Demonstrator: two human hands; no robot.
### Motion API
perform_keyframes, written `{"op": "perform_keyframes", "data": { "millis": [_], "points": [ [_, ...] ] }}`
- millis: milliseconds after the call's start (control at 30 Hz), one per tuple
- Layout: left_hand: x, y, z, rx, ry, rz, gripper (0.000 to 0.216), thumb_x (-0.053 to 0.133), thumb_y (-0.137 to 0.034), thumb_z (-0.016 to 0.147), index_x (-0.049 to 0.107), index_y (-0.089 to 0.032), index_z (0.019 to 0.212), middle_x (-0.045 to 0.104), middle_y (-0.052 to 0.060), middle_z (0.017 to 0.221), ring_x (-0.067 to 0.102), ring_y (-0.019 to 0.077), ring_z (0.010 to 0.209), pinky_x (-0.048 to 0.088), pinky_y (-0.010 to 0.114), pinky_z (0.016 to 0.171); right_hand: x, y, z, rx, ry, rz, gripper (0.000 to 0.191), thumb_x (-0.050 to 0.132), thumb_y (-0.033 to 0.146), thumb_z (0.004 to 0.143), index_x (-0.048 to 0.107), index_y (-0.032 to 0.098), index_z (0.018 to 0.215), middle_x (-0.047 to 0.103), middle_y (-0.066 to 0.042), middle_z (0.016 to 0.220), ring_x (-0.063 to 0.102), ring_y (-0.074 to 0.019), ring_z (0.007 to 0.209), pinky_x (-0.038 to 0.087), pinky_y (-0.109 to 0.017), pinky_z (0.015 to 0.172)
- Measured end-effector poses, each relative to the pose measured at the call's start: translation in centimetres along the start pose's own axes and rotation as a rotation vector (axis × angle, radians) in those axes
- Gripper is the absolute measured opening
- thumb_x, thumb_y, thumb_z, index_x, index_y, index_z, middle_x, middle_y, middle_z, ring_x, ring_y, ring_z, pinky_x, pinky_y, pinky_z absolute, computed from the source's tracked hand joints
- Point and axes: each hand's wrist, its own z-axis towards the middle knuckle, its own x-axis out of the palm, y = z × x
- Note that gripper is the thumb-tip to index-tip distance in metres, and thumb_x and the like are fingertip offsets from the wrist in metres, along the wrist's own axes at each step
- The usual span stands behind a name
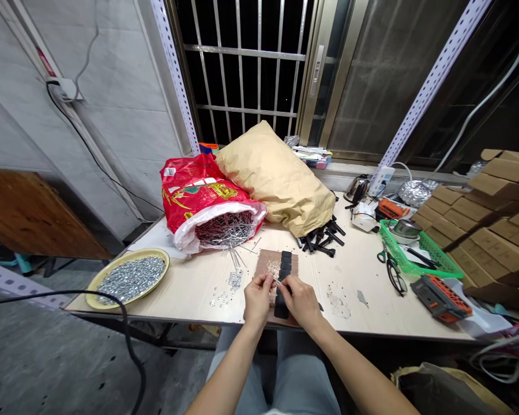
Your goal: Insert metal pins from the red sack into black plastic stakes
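My left hand and my right hand meet over a brown board at the table's near edge. Both are pinched on a thin metal pin held between them. A row of black rubber pieces lies along the board's right side, under my right hand. Small silver nuts lie scattered left of the board, with loose pins above them. A red bag spills long pins onto the table.
A yellow plate of silver nuts sits at the left edge. A tan sack lies behind. Black parts, a green basket, scissors, an orange-grey tool and stacked cardboard boxes fill the right.
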Motion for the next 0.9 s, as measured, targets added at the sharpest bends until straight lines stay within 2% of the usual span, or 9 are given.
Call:
{"op": "perform_keyframes", "data": {
  "millis": [233,333,567,733,900],
  "points": [
    [0.37,-0.2,-0.16,-0.011,-0.022,-0.07,0.027,0.069,-0.037,0.06,0.063,-0.011,0.067,0.06,0.001,0.062,0.051,0.009,0.058,0.04,0.021,0.059,0.04,0.07,0.01,0.044,0.061,0.112,0.026,0.035,0.03,0.091,0.052,0.018,0.075,0.059,-0.001,0.069,0.057,-0.0131,0.064,0.039,-0.021,0.059],
    [0.24,-0.3,-0.01,-0.046,-0.016,-0.109,0.026,0.072,-0.034,0.057,0.063,-0.012,0.067,0.061,0.001,0.063,0.051,0.0086,0.058,0.04,0.021,0.061,0.17,-0.15,0.01,0.047,0.047,0.123,0.025,0.037,0.031,0.091,0.053,0.018,0.075,0.06,-0.002,0.07,0.057,-0.013,0.065,0.039,-0.021,0.061],
    [-0.11,-0.63,0.18,-0.105,0.024,-0.159,0.027,0.075,-0.029,0.052,0.065,-0.012,0.069,0.063,0.001,0.065,0.055,0.0097,0.061,0.041,0.023,0.066,0.0,-0.5,0.1,-0.016,-0.011,0.108,0.026,0.038,0.032,0.09,0.053,0.018,0.074,0.059,-0.002,0.069,0.056,-0.0129,0.065,0.04,-0.022,0.061],
    [-0.01,-0.82,0.09,-0.091,0.047,-0.145,0.026,0.075,-0.03,0.054,0.066,-0.012,0.069,0.065,0.003,0.067,0.056,0.0114,0.064,0.042,0.024,0.068,-0.34,-0.69,0.27,-0.032,0.041,0.101,0.03,0.034,0.031,0.091,0.053,0.018,0.072,0.058,-0.003,0.068,0.056,-0.0137,0.064,0.039,-0.023,0.061],
    [-0.43,-0.25,0.24,-0.066,0.086,-0.109,0.023,0.073,-0.028,0.058,0.066,-0.012,0.072,0.065,0.003,0.068,0.058,0.0124,0.068,0.043,0.025,0.072,-0.65,-0.54,0.26,0.048,0.069,0.278,0.026,0.037,0.035,0.09,0.052,0.019,0.076,0.059,-0.002,0.071,0.055,-0.0133,0.065,0.04,-0.022,0.062]
  ]
}}
